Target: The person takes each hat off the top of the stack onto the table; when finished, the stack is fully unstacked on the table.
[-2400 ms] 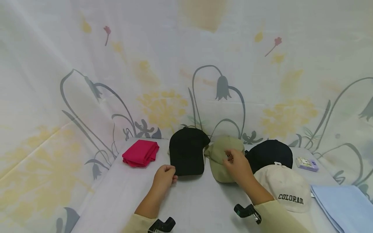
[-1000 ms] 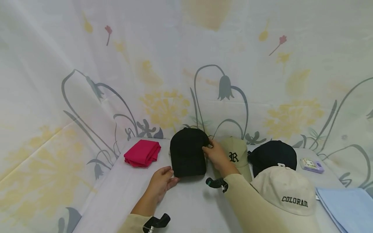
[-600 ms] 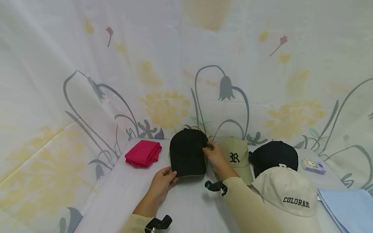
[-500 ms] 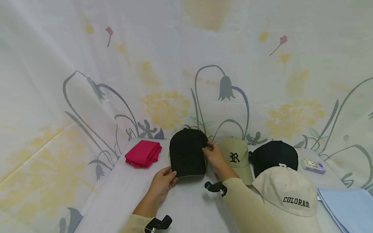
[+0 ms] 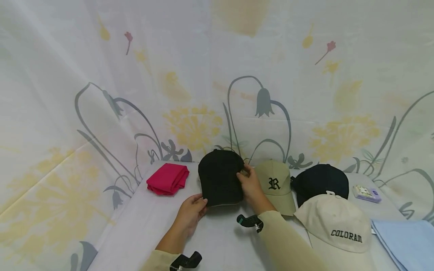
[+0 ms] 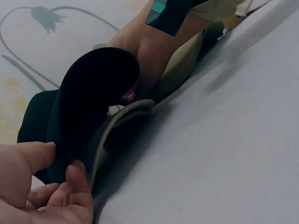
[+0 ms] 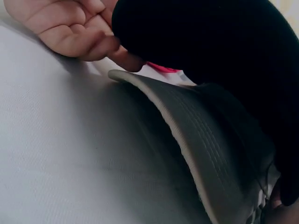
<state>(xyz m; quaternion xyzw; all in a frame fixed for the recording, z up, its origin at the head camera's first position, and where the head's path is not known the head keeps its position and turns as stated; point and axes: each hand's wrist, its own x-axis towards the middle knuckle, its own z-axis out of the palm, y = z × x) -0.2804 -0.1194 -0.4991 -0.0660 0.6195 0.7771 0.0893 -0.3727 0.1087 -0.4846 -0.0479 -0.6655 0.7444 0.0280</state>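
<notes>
A pale floral backdrop (image 5: 203, 45) rises beyond the fingers of the left hand (image 5: 191, 210) and the right hand (image 5: 251, 184). The white table surface (image 5: 220, 241) extends beneath and in front of both. Well to the right of the fingers lies a cream cap (image 5: 333, 220), dark lettering on its crown, and farther right a folded pale blue cloth (image 5: 405, 242). The black cap (image 5: 220, 178) stands between the two sets of fingers, its brim toward the viewer; under that brim, close to the fingers, a second, greyish brim (image 7: 196, 135) with a light edge is visible. A dark navy cap (image 5: 320, 182) lies to the right of the right fingers, partly behind the cream one. Just beside those fingers, on the right, is an olive cap (image 5: 274, 194) marked "R". A folded red cloth (image 5: 168, 178) lies beyond and left of the left fingers. The left thumb and curled fingers, nearly closed, pinch the lower left corner of the black brim. The right fingers, slightly parted, grip the right edge, thumb in front. Smallest is a lilac packet (image 5: 367, 193), far right of the fingers.
</notes>
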